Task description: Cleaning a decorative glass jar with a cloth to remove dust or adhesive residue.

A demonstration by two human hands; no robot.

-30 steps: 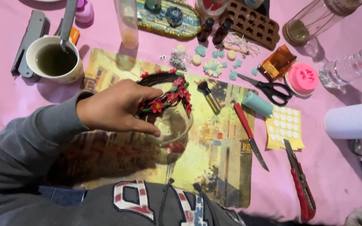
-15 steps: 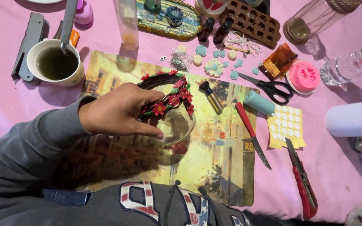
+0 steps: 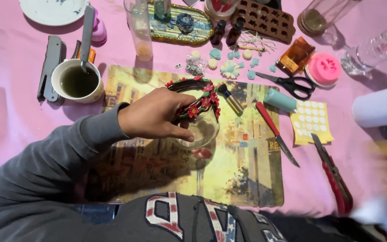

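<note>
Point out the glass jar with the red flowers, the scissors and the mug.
glass jar [image 3: 201,130], head view, on its clear wall below the flowers.
scissors [image 3: 302,84], head view, on the black handles.
mug [image 3: 59,92], head view, on its white rim.

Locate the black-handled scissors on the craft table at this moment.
In the head view, the scissors lie upper right on the pink cloth, between the pink round mould and the teal cylinder, right of the left hand.

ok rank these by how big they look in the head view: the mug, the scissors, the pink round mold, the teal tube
1. Mug, clearly largest.
2. Scissors, long but thin.
3. Pink round mold.
4. Teal tube, smallest.
Scissors and mold look close in overall size, so their order is unsure.
</note>
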